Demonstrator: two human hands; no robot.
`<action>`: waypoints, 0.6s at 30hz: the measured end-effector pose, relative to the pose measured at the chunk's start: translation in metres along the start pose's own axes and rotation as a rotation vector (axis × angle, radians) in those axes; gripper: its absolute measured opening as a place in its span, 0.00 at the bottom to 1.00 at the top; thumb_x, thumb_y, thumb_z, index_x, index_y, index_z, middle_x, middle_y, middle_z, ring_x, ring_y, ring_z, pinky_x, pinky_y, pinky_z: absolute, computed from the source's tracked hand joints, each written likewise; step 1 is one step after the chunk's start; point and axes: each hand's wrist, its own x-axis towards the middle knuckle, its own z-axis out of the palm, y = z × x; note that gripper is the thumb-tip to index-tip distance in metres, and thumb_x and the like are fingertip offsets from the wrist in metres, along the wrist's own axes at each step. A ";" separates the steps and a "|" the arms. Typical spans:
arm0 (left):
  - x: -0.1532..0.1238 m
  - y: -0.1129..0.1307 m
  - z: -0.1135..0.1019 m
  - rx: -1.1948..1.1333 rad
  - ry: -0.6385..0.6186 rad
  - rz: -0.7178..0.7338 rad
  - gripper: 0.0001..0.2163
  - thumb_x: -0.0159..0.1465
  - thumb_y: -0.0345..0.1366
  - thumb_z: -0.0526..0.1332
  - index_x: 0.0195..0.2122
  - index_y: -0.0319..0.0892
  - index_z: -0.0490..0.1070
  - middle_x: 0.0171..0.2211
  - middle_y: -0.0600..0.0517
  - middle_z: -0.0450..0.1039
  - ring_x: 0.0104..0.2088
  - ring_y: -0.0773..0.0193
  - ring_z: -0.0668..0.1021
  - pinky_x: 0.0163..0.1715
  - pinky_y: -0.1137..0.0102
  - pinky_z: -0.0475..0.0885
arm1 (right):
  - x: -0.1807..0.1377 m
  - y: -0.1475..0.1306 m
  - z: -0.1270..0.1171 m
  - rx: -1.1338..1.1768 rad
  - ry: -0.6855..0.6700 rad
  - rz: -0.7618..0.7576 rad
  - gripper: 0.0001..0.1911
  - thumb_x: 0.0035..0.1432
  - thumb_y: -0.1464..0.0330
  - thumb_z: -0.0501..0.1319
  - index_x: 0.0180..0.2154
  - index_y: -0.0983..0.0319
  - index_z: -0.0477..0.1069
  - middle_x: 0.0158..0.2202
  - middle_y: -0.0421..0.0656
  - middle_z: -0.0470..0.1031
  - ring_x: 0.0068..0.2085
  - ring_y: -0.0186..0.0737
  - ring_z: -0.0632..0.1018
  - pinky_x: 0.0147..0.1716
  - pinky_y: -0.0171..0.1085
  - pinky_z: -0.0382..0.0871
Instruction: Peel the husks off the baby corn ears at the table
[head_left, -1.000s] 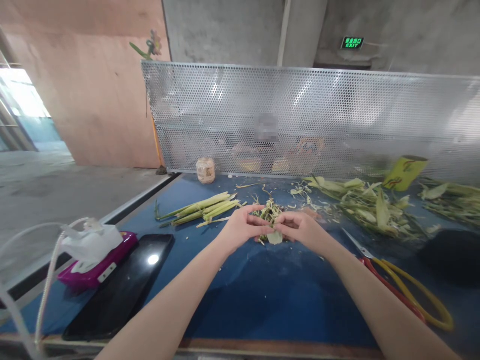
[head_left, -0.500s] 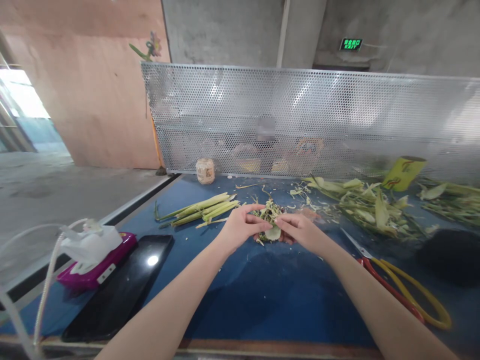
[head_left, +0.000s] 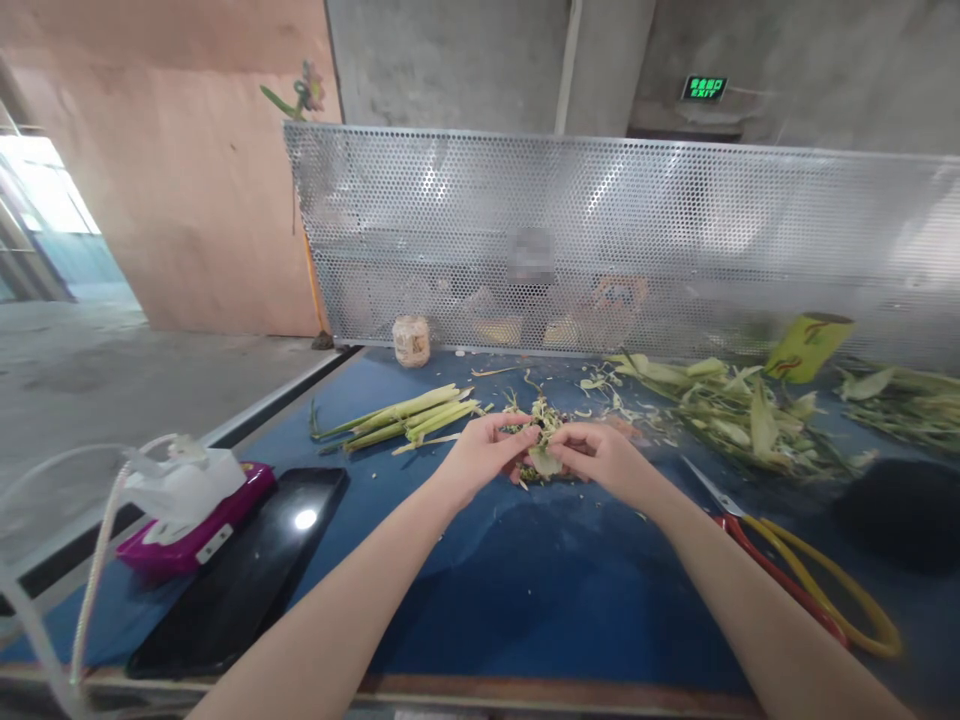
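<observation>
A pale green leaf piece [head_left: 541,461] lies between my hands, in front of a small heap of plant scraps [head_left: 546,415] on the blue tabletop. My left hand [head_left: 480,455] is closed, its thumb and fingertips pinching at the leaf piece's left upper side. On the other side my right hand [head_left: 604,460] is closed too, thumb and index finger pinching the leaf piece's right edge. The fingers partly cover the leaf piece and the scraps beneath. To the left of my left hand lies a bundle of cut green stalks [head_left: 409,418].
Scissors [head_left: 739,515] with red and yellow handles lie beside my right forearm, near a dark round object [head_left: 900,515]. Husks [head_left: 739,415] pile up behind them. A phone [head_left: 244,570], a purple power strip [head_left: 199,530] with cables, a jar [head_left: 411,342] and a perforated metal screen [head_left: 465,230] surround the work area.
The fingers of both hands have curled in more tightly around the leaf piece. My left fingertips have come closer to my right hand. The things on the table stay put.
</observation>
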 end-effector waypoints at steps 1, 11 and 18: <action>0.000 0.000 0.000 0.011 -0.005 0.002 0.23 0.50 0.40 0.64 0.45 0.35 0.64 0.18 0.56 0.69 0.16 0.73 0.67 0.18 0.75 0.62 | 0.000 0.000 0.000 0.000 0.004 -0.006 0.10 0.51 0.62 0.55 0.24 0.62 0.65 0.19 0.37 0.65 0.20 0.28 0.64 0.20 0.31 0.56; -0.002 0.003 -0.001 -0.015 -0.015 0.055 0.26 0.45 0.31 0.67 0.45 0.33 0.64 0.21 0.53 0.73 0.16 0.75 0.67 0.19 0.75 0.63 | 0.002 0.006 0.001 0.057 -0.055 0.018 0.18 0.56 0.57 0.49 0.23 0.62 0.63 0.20 0.39 0.67 0.18 0.28 0.62 0.19 0.31 0.56; -0.001 0.002 0.000 -0.022 -0.001 0.065 0.26 0.42 0.30 0.68 0.44 0.34 0.65 0.24 0.51 0.74 0.17 0.74 0.68 0.18 0.76 0.63 | 0.002 0.004 0.000 -0.002 -0.053 0.022 0.15 0.55 0.60 0.51 0.23 0.63 0.64 0.20 0.39 0.67 0.18 0.27 0.63 0.20 0.30 0.56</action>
